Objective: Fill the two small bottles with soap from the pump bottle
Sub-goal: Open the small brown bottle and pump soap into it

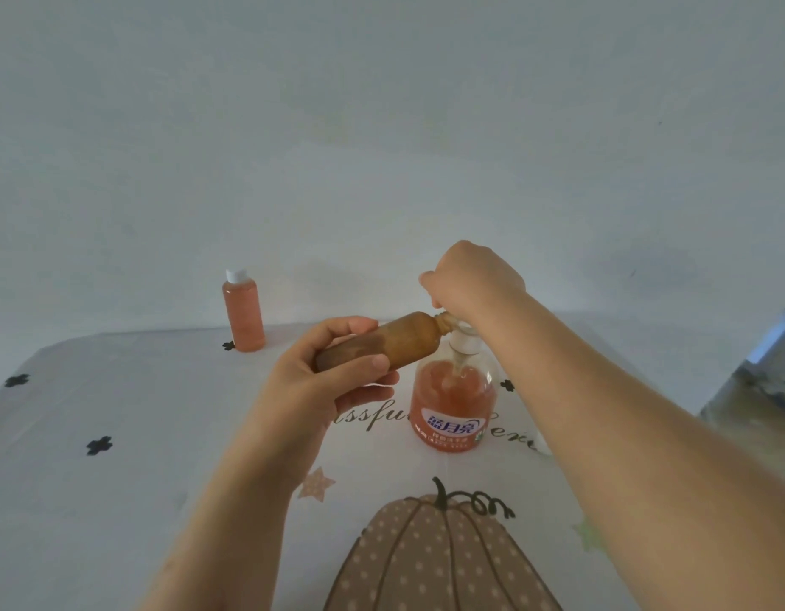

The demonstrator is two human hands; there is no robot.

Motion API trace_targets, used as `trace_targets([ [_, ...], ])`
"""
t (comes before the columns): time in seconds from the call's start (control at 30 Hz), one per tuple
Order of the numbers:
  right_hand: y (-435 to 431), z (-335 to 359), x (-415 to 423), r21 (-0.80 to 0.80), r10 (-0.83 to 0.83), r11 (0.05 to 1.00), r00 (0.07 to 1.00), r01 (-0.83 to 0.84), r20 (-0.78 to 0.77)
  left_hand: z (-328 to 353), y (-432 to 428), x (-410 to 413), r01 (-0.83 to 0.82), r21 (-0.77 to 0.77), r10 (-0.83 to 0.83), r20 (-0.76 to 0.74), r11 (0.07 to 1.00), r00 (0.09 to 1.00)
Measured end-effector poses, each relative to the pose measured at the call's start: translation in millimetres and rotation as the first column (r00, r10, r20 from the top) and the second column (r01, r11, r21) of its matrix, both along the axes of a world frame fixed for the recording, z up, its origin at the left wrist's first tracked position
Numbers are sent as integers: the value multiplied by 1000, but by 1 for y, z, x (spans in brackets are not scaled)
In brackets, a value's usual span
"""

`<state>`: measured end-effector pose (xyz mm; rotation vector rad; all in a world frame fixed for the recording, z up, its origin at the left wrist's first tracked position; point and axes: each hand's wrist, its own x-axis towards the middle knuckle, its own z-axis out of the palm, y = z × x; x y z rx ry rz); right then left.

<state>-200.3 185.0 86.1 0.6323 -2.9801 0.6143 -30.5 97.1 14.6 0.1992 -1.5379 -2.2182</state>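
Soap fill at pump bottle.
I see left grip grasping tilted small bottle, neck at its spout; right grip clenched on its top; capped bottle well left.

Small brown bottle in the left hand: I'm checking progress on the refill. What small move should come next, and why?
Probably press the pump down with the right hand, which sits curled on top of the clear pump bottle of orange soap. The left hand holds the small brown bottle tilted, mouth at the spout.
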Motion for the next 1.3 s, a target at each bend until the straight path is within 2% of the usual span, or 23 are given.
trace_targets([
  [0.3,2,16,4,92,34,995,992,-23,-118,0,2,1,20,41,-18,-41,999,999],
  [0.53,2,16,4,36,19,999,998,-17,-64,0,4,1,21,41,-20,-33,999,999],
  [0.97,-1,1,0,28,-13,1000,1000,13,-6,-6,0,-3,1,31,-1,-16,1000,1000],
  [1.2,2,11,4,30,7,1000,999,-5,-45,-3,2,-1,17,25,-16,-48,1000,999],
  [1.3,3,16,4,64,16,998,994,-9,-112,-2,3,1,27,21,-26,-55,999,998],
])
